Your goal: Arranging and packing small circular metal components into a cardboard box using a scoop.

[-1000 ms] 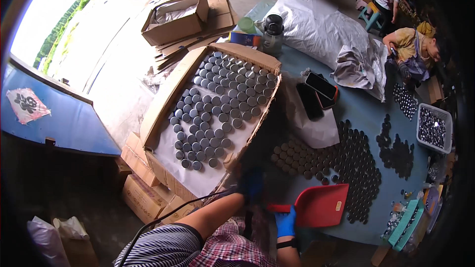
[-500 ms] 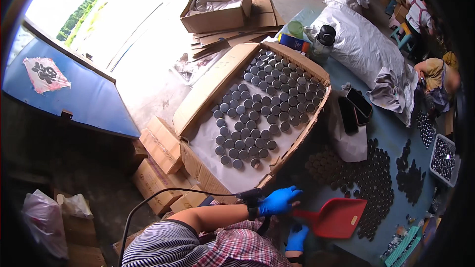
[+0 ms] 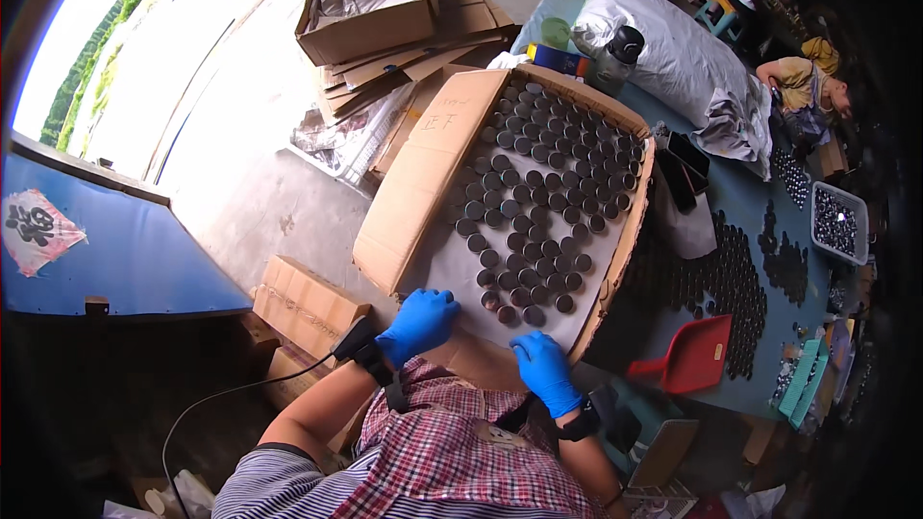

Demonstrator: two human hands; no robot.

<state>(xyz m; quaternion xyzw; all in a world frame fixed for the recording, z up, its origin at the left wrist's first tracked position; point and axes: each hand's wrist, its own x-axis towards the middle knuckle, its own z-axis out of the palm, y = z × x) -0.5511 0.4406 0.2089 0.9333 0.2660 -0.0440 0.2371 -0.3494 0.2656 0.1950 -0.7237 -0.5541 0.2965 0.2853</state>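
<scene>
My blue-gloved left hand (image 3: 420, 322) and blue-gloved right hand (image 3: 544, 373) are at the rectangular brown cardboard box (image 3: 431, 168); I can't tell their grip.

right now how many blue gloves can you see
2: one on the left hand, by the near-left corner of the carton; one on the right hand, by its near edge. Others may be hidden.
</scene>
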